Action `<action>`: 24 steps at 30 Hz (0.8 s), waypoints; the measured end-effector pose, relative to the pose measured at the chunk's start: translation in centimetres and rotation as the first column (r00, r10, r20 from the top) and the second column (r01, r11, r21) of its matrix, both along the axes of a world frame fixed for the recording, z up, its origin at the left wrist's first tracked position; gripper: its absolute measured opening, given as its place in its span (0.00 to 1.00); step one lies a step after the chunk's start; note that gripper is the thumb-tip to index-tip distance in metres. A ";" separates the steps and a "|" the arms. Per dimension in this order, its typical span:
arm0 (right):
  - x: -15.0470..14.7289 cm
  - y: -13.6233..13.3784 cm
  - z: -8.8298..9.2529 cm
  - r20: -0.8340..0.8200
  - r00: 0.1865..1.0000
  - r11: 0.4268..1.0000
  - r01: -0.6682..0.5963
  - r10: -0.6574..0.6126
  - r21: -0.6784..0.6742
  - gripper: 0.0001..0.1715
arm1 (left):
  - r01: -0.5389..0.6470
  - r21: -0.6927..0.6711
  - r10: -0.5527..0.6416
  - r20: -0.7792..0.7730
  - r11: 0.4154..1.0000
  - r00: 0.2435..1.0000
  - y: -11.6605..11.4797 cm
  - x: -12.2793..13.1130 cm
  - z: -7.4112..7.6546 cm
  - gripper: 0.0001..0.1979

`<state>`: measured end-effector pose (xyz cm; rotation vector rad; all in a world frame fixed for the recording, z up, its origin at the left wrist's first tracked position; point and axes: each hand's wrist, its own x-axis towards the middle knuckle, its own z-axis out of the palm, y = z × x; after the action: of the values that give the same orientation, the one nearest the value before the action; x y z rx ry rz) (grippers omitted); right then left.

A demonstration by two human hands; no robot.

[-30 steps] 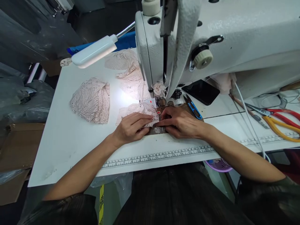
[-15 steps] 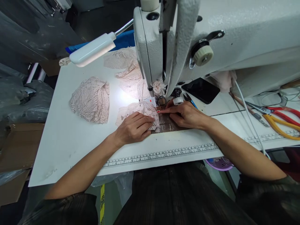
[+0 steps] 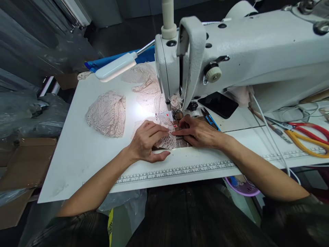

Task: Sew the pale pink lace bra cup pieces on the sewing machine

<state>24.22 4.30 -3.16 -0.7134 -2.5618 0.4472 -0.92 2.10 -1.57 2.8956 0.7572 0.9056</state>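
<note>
A pale pink lace piece point(image 3: 164, 139) lies partly under the presser foot point(image 3: 177, 116) of a white sewing machine point(image 3: 164, 68). My left hand point(image 3: 147, 140) rests over the lace, fingers stretched across it and thumb spread apart toward the table edge. From the other side, my right hand point(image 3: 199, 132) reaches in with its index fingertip on the lace's right edge, close to the left fingertips. Its thumb stays apart below. More pink lace point(image 3: 151, 94) trails behind the foot. A fabric rosette point(image 3: 175, 101) sits on the machine head just above.
A gathered lace stack point(image 3: 106, 115) lies left on the white table point(image 3: 69, 151). A lamp point(image 3: 117, 67) lights the work. Right are blue snips point(image 3: 210, 119), a black phone point(image 3: 218, 104), scissors with red and yellow handles point(image 3: 305, 135) and a white cord point(image 3: 271, 132). A printed ruler point(image 3: 164, 175) lines the front edge.
The whole view has shifted. My left hand has lifted its thumb away from its fingers. My right index finger has moved nearer the left fingertips, onto the lace edge.
</note>
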 end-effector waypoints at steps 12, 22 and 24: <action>-0.2 -0.2 -0.2 0.018 0.999 0.999 0.030 -0.031 0.016 0.18 | -0.200 0.065 0.210 -0.279 0.978 0.937 0.5 -0.3 -0.7 0.25; -0.2 -0.2 0.1 0.035 0.999 0.999 0.030 -0.031 0.029 0.18 | -0.187 0.137 0.221 -0.296 0.973 0.929 0.5 -0.1 -0.4 0.23; -0.2 -0.2 0.0 0.037 0.999 0.999 0.032 -0.033 0.030 0.18 | -0.186 0.141 0.222 -0.310 0.972 0.924 0.4 0.0 -0.3 0.24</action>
<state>24.06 4.11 -3.15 -0.7579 -2.5821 0.3882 -0.97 2.55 -1.88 3.1518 1.0819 0.4937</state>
